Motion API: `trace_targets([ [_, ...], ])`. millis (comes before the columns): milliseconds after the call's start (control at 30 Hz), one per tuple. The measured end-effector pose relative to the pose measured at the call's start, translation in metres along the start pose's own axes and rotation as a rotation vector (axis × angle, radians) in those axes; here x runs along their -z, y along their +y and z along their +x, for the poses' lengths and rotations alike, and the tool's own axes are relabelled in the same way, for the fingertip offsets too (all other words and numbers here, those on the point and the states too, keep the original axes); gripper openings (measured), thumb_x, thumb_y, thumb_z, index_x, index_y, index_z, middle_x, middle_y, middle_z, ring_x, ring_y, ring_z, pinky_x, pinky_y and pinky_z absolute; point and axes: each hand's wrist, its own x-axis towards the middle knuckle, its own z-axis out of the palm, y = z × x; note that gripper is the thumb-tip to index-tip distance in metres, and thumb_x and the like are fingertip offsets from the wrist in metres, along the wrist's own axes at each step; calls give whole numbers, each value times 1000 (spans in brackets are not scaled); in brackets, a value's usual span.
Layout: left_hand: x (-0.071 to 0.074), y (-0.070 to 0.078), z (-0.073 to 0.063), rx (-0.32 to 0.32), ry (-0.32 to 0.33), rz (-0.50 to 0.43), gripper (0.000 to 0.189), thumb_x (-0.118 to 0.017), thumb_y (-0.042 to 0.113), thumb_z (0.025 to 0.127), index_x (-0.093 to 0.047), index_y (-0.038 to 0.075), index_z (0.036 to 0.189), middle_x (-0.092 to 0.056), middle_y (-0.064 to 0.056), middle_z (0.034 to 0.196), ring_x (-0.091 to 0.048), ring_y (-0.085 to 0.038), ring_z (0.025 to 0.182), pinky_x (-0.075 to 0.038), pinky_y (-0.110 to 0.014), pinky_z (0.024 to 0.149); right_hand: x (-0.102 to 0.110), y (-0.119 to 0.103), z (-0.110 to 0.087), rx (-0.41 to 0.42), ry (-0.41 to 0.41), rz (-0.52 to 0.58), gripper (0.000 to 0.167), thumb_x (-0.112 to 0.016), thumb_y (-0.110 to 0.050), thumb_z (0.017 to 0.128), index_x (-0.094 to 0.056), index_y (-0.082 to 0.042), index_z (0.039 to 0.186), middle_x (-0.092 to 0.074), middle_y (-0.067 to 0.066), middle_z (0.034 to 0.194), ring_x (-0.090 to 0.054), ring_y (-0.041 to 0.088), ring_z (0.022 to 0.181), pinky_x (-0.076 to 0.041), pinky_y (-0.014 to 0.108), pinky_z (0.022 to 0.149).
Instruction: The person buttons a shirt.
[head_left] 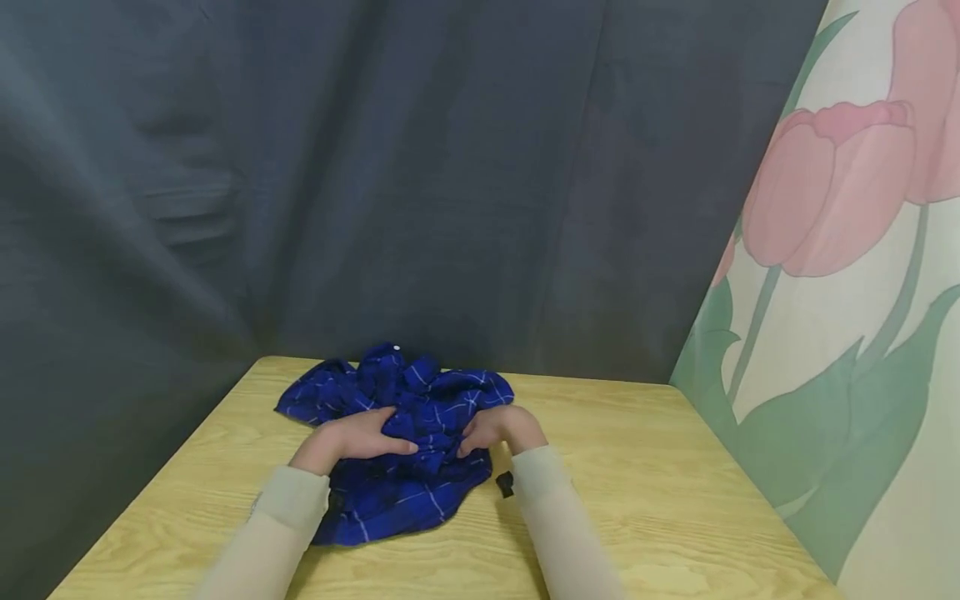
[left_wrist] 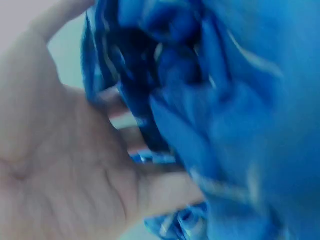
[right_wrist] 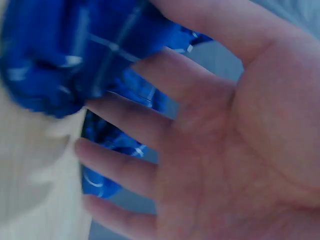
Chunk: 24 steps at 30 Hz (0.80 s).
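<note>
A crumpled blue plaid shirt (head_left: 397, 500) with thin white lines lies bunched on the wooden table. On its left side, my left hand (head_left: 360, 436) holds the fabric, and the left wrist view has the fingers running in behind the folds with the thumb (left_wrist: 62, 20) at the cloth's edge. My right hand (head_left: 495, 427) pinches the shirt's right side between thumb and forefinger. Its other fingers (right_wrist: 117, 162) stretch out fairly straight under the gathered cloth (right_wrist: 115, 45) in the right wrist view. Folds hide several left fingertips.
The light wooden table (head_left: 637, 467) reaches back to a dark grey curtain (head_left: 450, 183). A wall with painted tulips (head_left: 832, 192) borders the right side. Beside the right sleeve cuff shows a small black object (head_left: 505, 484).
</note>
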Motion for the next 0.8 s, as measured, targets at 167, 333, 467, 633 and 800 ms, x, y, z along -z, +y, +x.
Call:
trace_targets([
  [167, -17, 20, 10, -140, -4, -33, 95, -73, 55, 96, -38, 3, 167, -42, -23, 172, -40, -45, 161, -34, -62, 131, 13, 45, -20, -84, -41, 72, 66, -76, -52, 94, -68, -15, 147, -58, 11, 163, -48, 35, 158, -40, 54, 129],
  [333, -32, 38, 22, -228, -15, -14, 92, -74, 51, 97, -38, 5, 168, -39, -21, 175, -33, -44, 165, -31, -62, 133, 18, 78, -34, -132, -49, 211, 66, -78, -50, 93, -68, -10, 144, -63, 13, 156, -61, 39, 144, -46, 61, 121],
  [467, -35, 38, 27, -256, -15, -24, 90, -74, 50, 98, -39, 5, 168, -38, -20, 175, -33, -43, 165, -31, -62, 133, 18, 94, -45, -101, -34, 331, 54, -75, -49, 96, -74, -15, 137, -68, 11, 151, -66, 37, 137, -48, 63, 117],
  [633, -8, 23, 19, -264, -8, -159, 76, -68, 51, 104, -46, 10, 165, -48, -17, 170, -46, -43, 158, -40, -62, 127, 21, 111, -59, -55, 50, 432, 49, -65, -42, 105, -72, -9, 140, -68, 19, 149, -62, 46, 141, -45, 67, 120],
  [800, 35, -9, 6, -128, 151, -331, 72, -56, 50, 111, -39, 6, 166, -42, -25, 171, -43, -49, 157, -42, -65, 123, 23, 129, -60, -124, 212, 449, 62, -58, -39, 108, -54, 4, 153, -64, 29, 148, -61, 52, 138, -48, 67, 115],
])
